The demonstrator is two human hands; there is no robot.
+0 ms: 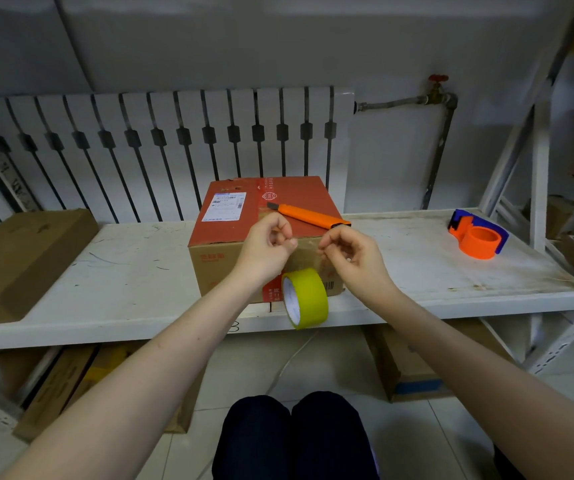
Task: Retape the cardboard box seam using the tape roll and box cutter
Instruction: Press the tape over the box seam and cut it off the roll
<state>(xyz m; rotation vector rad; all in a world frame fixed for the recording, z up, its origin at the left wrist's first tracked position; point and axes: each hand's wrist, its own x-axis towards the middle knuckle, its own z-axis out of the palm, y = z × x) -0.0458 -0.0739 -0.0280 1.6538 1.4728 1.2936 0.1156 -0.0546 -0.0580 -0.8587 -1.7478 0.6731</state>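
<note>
A cardboard box (264, 216) with a red top and a white shipping label stands in the middle of the white table (133, 278). An orange box cutter (309, 216) lies on the box's top near its front right edge. In front of the box, my left hand (271, 244) and my right hand (351, 254) are held close together with curled fingers. Each seems to pinch a clear strip of pulled-out tape. The yellow-green tape roll (308, 297) hangs just below and between them, over the table's front edge.
A flat brown carton (25, 258) lies at the table's left end. An orange and blue tape dispenser (477, 237) sits at the right. A white radiator (174, 147) lines the wall behind. White metal shelving (538, 174) rises at right. More boxes lie under the table.
</note>
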